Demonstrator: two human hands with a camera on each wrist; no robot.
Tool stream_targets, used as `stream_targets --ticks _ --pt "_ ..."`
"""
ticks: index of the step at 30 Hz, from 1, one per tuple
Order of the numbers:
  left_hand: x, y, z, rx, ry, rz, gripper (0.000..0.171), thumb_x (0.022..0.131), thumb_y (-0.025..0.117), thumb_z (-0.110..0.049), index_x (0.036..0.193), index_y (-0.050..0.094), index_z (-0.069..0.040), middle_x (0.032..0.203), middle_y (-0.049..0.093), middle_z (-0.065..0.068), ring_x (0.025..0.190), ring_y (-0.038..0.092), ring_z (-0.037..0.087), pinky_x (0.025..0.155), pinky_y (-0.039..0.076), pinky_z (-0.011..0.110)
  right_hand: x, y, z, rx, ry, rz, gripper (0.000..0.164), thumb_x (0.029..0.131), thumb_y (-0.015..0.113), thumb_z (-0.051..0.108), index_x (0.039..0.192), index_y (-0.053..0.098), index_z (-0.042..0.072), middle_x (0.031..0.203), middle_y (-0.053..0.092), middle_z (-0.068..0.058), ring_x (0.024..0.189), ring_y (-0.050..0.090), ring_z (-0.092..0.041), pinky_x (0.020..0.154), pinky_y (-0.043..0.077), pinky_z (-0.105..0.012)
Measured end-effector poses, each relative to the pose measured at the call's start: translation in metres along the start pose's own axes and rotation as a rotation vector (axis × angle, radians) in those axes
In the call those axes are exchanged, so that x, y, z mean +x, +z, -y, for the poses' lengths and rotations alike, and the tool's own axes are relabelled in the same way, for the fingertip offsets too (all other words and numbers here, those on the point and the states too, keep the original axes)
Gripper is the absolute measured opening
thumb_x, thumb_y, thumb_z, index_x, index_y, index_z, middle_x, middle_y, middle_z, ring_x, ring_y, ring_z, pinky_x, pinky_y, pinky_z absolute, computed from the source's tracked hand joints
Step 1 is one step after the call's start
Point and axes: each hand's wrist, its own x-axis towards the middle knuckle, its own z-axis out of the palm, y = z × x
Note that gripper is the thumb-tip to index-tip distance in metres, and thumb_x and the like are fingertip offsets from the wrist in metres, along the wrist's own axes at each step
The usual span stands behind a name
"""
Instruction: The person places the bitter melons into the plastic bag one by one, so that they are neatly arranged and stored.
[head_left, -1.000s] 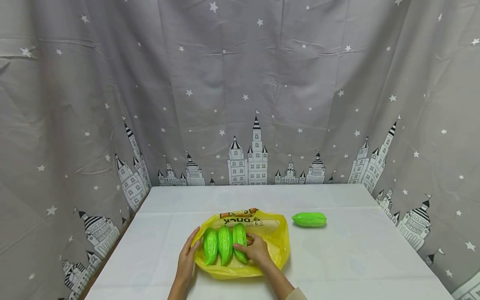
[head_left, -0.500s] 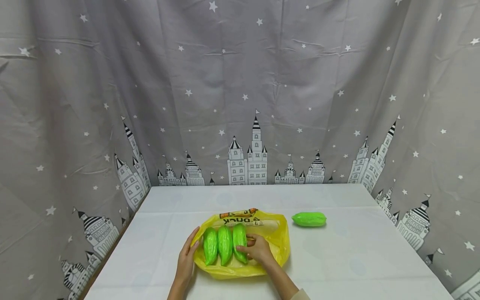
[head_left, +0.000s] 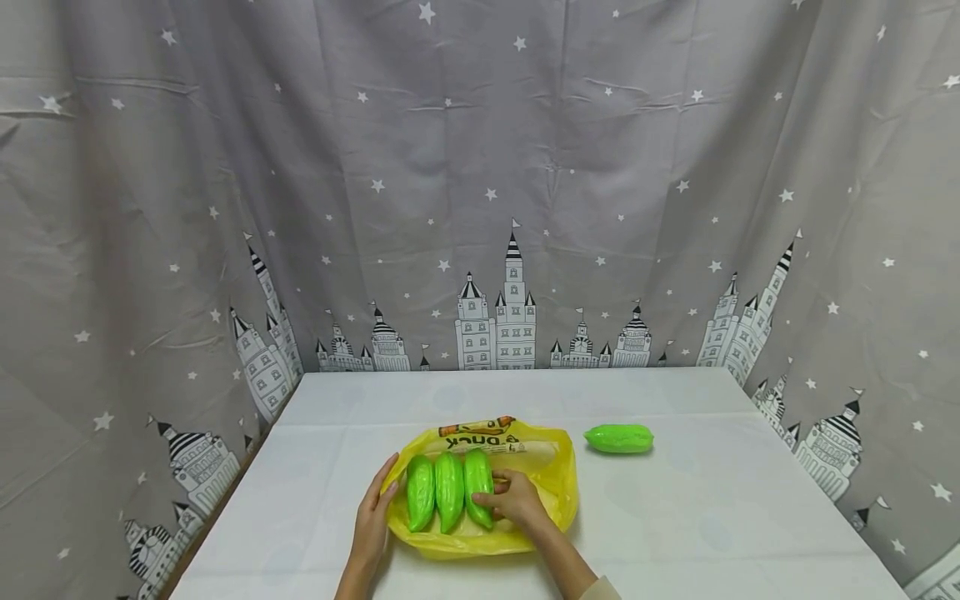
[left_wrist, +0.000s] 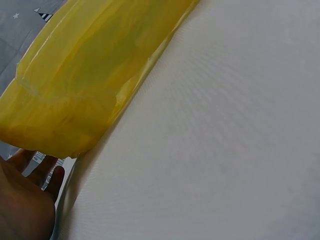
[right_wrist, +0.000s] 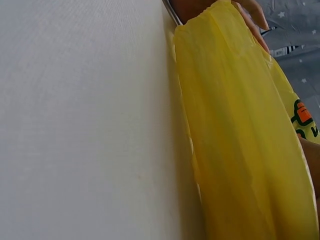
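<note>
A yellow plastic bag [head_left: 465, 546] lies mouth-up in the head view, with three green bitter melons side by side inside: the left one [head_left: 421, 492], the middle one [head_left: 449, 492] and the right one [head_left: 477, 487]. My left hand [head_left: 370, 521] holds the bag's left rim between thumb and fingers; the left wrist view has this hand [left_wrist: 27, 195] at the bag's lower edge. Reaching into the bag, my right hand [head_left: 517, 503] grips the right bitter melon, thumb in front and fingers along its right side. In the right wrist view the bag's wall [right_wrist: 235, 125] hides most of this hand.
A fourth green bitter melon [head_left: 618, 438] lies on the white table [head_left: 697, 500], right of the bag. Behind the table hangs a grey curtain [head_left: 420, 167] printed with stars and castles. Printed lettering and an orange drawing [head_left: 476, 429] show on the bag's far inner wall.
The right hand's thumb has slid slightly right and down along the right bitter melon. The three bitter melons have shifted very slightly left and nearer. The left hand keeps its place.
</note>
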Motion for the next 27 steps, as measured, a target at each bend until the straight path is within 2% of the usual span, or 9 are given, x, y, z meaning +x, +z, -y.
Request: stream_targets --ticks 5,6,10,13,15,19,21,24,27 --pt "0.000 -0.001 0.000 -0.018 -0.012 0.001 0.043 0.100 0.042 -0.023 0.140 0.040 -0.009 0.145 0.035 0.009 0.127 0.027 -0.003 0.096 0.020 0.002 -0.002 -0.008 0.001 -0.031 -0.019 -0.009 0.071 0.072 0.080 0.018 0.126 0.047 -0.012 0.095 0.060 -0.017 0.071 0.061 -0.020 0.060 0.056 -0.032" --pt "0.000 -0.001 0.001 -0.019 -0.016 0.001 0.043 0.100 0.042 -0.023 0.140 0.040 -0.009 0.145 0.035 0.009 0.124 0.027 -0.007 0.096 0.020 0.002 -0.002 -0.010 0.002 -0.039 -0.028 -0.012 0.071 0.072 0.080 0.018 0.126 0.046 -0.012 0.096 0.060 -0.018 0.071 0.061 -0.021 0.061 0.056 -0.033" --pt "0.002 -0.001 0.008 -0.020 -0.019 0.002 0.044 0.099 0.042 -0.027 0.141 0.040 -0.011 0.145 0.035 0.006 0.123 0.027 -0.010 0.096 0.021 0.002 -0.009 -0.023 0.011 -0.104 -0.066 -0.020 0.069 0.072 0.080 0.019 0.126 0.049 -0.009 0.101 0.058 -0.020 0.076 0.061 -0.025 0.064 0.054 -0.036" --pt "0.002 -0.001 0.008 -0.020 -0.026 0.007 0.045 0.099 0.042 -0.028 0.141 0.040 -0.012 0.146 0.034 0.007 0.122 0.026 -0.011 0.096 0.021 0.002 -0.018 -0.035 0.023 -0.152 -0.108 0.024 0.065 0.073 0.079 0.017 0.126 0.050 -0.007 0.105 0.058 -0.021 0.085 0.059 -0.028 0.069 0.053 -0.037" --pt "0.002 -0.001 0.008 -0.018 -0.036 0.008 0.044 0.099 0.042 -0.028 0.141 0.040 -0.012 0.146 0.034 0.006 0.122 0.026 -0.011 0.096 0.020 0.002 -0.023 -0.045 0.033 -0.173 -0.154 0.088 0.061 0.076 0.077 0.017 0.126 0.052 -0.006 0.106 0.058 -0.019 0.088 0.057 -0.027 0.072 0.052 -0.037" --pt "0.002 -0.001 0.002 -0.023 -0.055 0.006 0.043 0.099 0.042 -0.025 0.141 0.039 -0.013 0.146 0.034 0.004 0.122 0.026 -0.011 0.095 0.020 0.001 -0.028 -0.075 0.056 -0.169 -0.272 0.268 0.053 0.083 0.070 0.019 0.127 0.052 -0.004 0.104 0.061 -0.013 0.090 0.057 -0.024 0.075 0.051 -0.033" --pt "0.001 0.000 -0.005 -0.028 -0.060 0.010 0.043 0.100 0.042 -0.022 0.141 0.039 -0.012 0.146 0.033 0.006 0.122 0.025 -0.012 0.095 0.020 0.001 -0.028 -0.094 0.066 -0.172 -0.320 0.330 0.051 0.085 0.068 0.021 0.128 0.052 -0.001 0.104 0.062 -0.010 0.091 0.057 -0.022 0.077 0.051 -0.031" --pt "-0.002 0.000 -0.016 -0.022 -0.065 0.014 0.043 0.100 0.041 -0.019 0.141 0.037 -0.008 0.146 0.032 0.009 0.121 0.025 -0.012 0.094 0.019 0.000 -0.025 -0.126 0.079 -0.191 -0.394 0.350 0.049 0.085 0.067 0.018 0.130 0.052 0.004 0.107 0.061 -0.012 0.094 0.057 -0.024 0.079 0.050 -0.029" --pt "-0.005 0.000 -0.023 -0.002 -0.065 0.013 0.043 0.100 0.041 -0.018 0.141 0.037 -0.005 0.146 0.033 0.011 0.121 0.025 -0.012 0.094 0.020 0.000 -0.021 -0.157 0.088 -0.205 -0.480 0.306 0.047 0.084 0.068 0.010 0.129 0.053 0.005 0.109 0.060 -0.015 0.095 0.058 -0.029 0.080 0.051 -0.028"
